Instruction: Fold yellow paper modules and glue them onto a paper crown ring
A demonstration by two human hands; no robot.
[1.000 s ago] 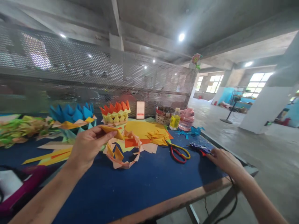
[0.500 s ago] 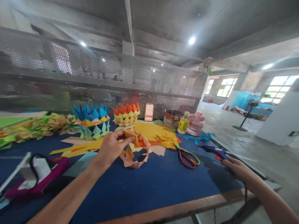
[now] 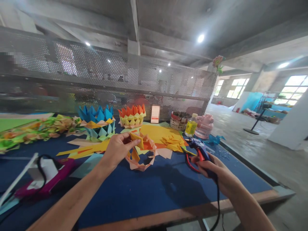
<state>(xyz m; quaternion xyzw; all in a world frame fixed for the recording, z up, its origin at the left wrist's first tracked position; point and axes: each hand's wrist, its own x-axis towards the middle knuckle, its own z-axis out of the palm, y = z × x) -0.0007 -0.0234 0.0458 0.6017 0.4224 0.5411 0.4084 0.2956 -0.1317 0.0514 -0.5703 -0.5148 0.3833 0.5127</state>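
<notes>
My left hand [image 3: 120, 150] pinches a folded yellow paper piece [image 3: 137, 140] at the top of a pink folded-paper ring [image 3: 141, 166]. A second yellow fold shows inside the ring, on its left side. My right hand [image 3: 214, 166] is wrapped around a blue and red glue gun [image 3: 199, 147], raised above the table, its nozzle towards the left and a black cord hanging below. Behind the glue gun lie scissors [image 3: 190, 163] with red and yellow handles, partly hidden by it. Yellow folded pieces [image 3: 172, 142] lie in a pile beyond the ring.
Finished paper crowns, one blue [image 3: 97, 120] and one orange and yellow [image 3: 132, 115], stand at the back. Right of them are a woven basket [image 3: 178, 121], a yellow-labelled bottle [image 3: 191, 125] and a pink container [image 3: 204, 125]. A magenta power strip [image 3: 57, 170] lies at left.
My right hand has lifted the glue gun from the right side of the table and brought it left, nearer the ring. The left hand keeps its pinch on the yellow paper.
</notes>
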